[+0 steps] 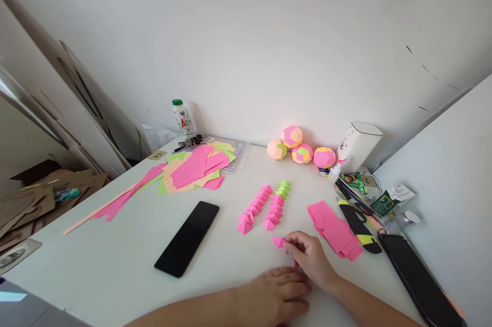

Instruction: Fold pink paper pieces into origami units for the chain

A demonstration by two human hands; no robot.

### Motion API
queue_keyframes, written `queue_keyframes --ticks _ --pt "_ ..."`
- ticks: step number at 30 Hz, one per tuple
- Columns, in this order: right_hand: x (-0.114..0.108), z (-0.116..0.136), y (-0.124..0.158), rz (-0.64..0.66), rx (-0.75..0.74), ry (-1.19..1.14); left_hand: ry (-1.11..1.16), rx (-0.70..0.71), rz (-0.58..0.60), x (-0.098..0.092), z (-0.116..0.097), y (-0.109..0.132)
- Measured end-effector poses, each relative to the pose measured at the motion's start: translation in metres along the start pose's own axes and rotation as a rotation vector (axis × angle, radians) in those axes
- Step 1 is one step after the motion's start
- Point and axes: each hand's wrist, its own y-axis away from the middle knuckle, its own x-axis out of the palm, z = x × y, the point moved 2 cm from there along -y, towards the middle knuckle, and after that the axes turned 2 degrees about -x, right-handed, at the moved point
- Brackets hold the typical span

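My right hand point(310, 259) pinches a small folded pink paper piece point(279, 242) between thumb and fingertips, a little above the white table. Just below and to the left, my left hand point(282, 291) lies palm down on the table, fingers out flat and nothing visible in it. Beyond the hands stand two rows of folded paper pieces: the left row point(255, 207) is all pink, while the other has pink pieces point(274, 210) in front and green pieces point(283, 188) at its far end. A stack of pink paper point(335, 229) lies right of my right hand.
A black phone point(187, 239) lies left of the rows. Coloured sheets point(194, 167) and a bottle point(184, 121) are at the back left. Paper balls point(291, 137) sit by the wall. A cutter point(359, 227) and a black case point(421, 276) are at the right.
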Motion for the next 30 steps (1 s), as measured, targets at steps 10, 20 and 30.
queue_keyframes --ticks 10,20,30 --pt "0.019 0.002 -0.028 -0.008 0.094 0.036 0.087 -0.034 0.077 0.0 0.002 0.003" --pt "0.03 0.003 -0.038 -0.053 0.094 0.084 0.112 -0.019 0.04 0.0 0.002 0.002" --pt "-0.057 0.008 0.021 -0.369 -0.469 1.147 0.104 -0.003 0.085 -0.011 0.0 0.0"
